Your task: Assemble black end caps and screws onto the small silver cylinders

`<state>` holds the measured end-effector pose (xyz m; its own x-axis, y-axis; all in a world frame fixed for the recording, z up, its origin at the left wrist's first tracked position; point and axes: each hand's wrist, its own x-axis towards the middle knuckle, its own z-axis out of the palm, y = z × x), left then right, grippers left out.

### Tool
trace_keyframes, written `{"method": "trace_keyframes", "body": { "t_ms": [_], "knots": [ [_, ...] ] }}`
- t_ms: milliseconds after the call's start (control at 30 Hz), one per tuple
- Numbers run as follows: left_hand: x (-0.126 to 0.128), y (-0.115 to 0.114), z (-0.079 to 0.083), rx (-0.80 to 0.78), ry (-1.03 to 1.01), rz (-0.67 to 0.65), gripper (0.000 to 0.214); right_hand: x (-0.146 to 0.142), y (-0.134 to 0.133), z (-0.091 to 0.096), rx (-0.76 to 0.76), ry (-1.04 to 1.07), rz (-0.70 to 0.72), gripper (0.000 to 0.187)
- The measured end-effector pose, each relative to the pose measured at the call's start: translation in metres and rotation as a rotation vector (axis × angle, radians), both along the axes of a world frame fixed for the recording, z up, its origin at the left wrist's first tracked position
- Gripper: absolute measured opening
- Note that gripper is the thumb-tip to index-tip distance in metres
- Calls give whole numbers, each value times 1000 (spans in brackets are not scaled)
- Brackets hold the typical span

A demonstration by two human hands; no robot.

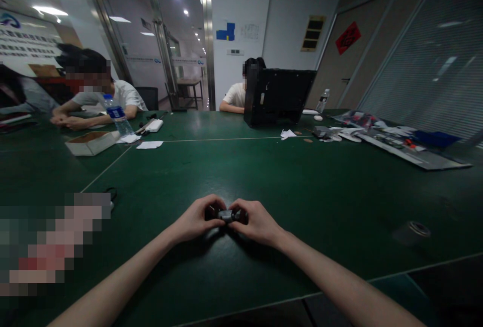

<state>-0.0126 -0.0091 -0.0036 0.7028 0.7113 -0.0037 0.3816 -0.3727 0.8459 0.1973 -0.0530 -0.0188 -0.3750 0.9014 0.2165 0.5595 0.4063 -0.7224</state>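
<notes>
Near the middle of the green table point(211, 171), both hands grip a small grey metal cylinder point(226, 216), dark at its ends. My left hand point(199, 216) curls its thumb and fingers around the left end. From the other side, my right hand point(254, 220) pinches the right end in the same way. The fingertips of both hands almost meet over the piece. It lies roughly level, close above the tabletop, and its ends are partly hidden by the fingers. What exactly the piece is cannot be made out.
A larger metal cylinder point(413, 233) lies at right. A white box point(92, 143) and water bottle point(117, 115) stand far left. A black case point(281, 96) stands at the back. A board with parts point(418, 156) lies far right. Two people sit across the table.
</notes>
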Motion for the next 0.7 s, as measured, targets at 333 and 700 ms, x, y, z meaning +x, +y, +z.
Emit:
{"method": "trace_keyframes", "body": {
  "t_ms": [333, 700],
  "knots": [
    [1, 1, -3, 8, -2, 1, 26, -1, -1, 4, 47, 13, 14, 22],
    [1, -2, 3, -49, -1, -81, 25, -1, -1, 1, 69, 24, 11, 25]
  ]
}}
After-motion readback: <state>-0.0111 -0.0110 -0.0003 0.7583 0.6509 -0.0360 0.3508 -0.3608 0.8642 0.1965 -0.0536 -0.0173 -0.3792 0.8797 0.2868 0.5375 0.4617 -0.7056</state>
